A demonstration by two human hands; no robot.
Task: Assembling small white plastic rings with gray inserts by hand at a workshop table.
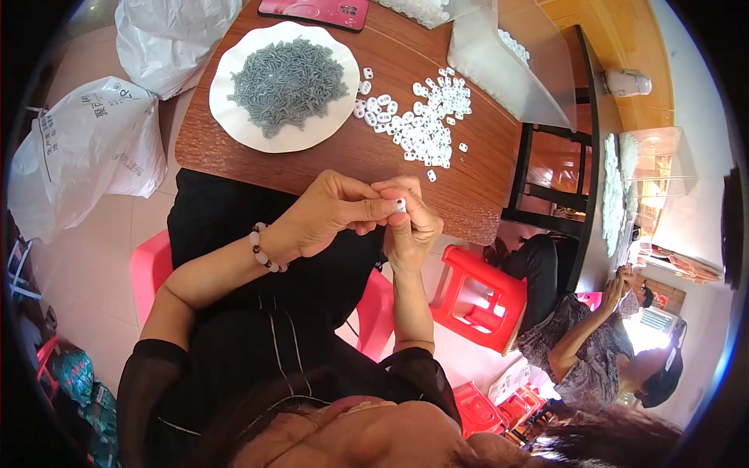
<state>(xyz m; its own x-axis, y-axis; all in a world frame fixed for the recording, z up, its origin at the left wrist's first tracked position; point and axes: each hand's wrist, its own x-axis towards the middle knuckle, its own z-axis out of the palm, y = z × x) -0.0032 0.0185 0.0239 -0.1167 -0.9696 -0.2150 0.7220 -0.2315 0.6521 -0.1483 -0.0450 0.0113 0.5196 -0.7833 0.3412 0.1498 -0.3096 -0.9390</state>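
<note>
White plastic, a small piece (pixel 400 205) with a dark spot, is pinched between thumb and forefinger of my left hand (pixel 320 214), while the digits of my right hand (pixel 413 234) press it from the other side; something so tiny probably needs both hands. Anything hidden inside that grip I cannot tell. It sits nearer me than the plate and to its right. The scalloped plate (pixel 220 93) likely keeps the loose grey pins (pixel 289 86) from rolling off. Right of the plate, similar white pieces (pixel 425 129) lie loose on the tabletop (pixel 484 183), presumably for easy picking. Beyond the plate rests a pinkish-red phone (pixel 312 9), perhaps out of the way.
</note>
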